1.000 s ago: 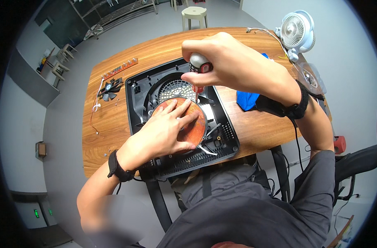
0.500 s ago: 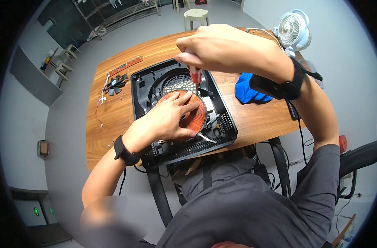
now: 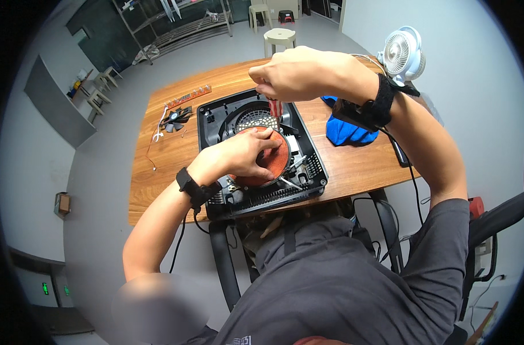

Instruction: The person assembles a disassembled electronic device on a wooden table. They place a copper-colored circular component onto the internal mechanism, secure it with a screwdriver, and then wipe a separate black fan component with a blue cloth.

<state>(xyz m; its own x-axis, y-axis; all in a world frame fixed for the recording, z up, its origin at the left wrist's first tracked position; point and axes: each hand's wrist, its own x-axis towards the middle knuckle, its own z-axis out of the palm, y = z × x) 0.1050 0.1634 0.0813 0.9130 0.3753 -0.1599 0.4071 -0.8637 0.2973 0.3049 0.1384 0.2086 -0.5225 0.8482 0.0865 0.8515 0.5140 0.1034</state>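
My right hand is wrapped round the red-and-white handle of a screwdriver, held upright. Its shaft goes down to the far right rim of a round copper-coloured coil; the exact tip is hard to make out. My left hand lies on top of that coil with its fingers spread, covering much of its left side. The coil sits inside an opened black housing, like the base of an induction cooker. White wires run from the coil at its near right side.
On the wooden table, a small black fan and an orange circuit strip lie left of the housing. A blue cloth is at the right, partly under my forearm. A white desk fan stands at the far right corner.
The whole view has shifted slightly with my head. Both hands keep their places on the coil and the screwdriver; the right wrist looks slightly turned.
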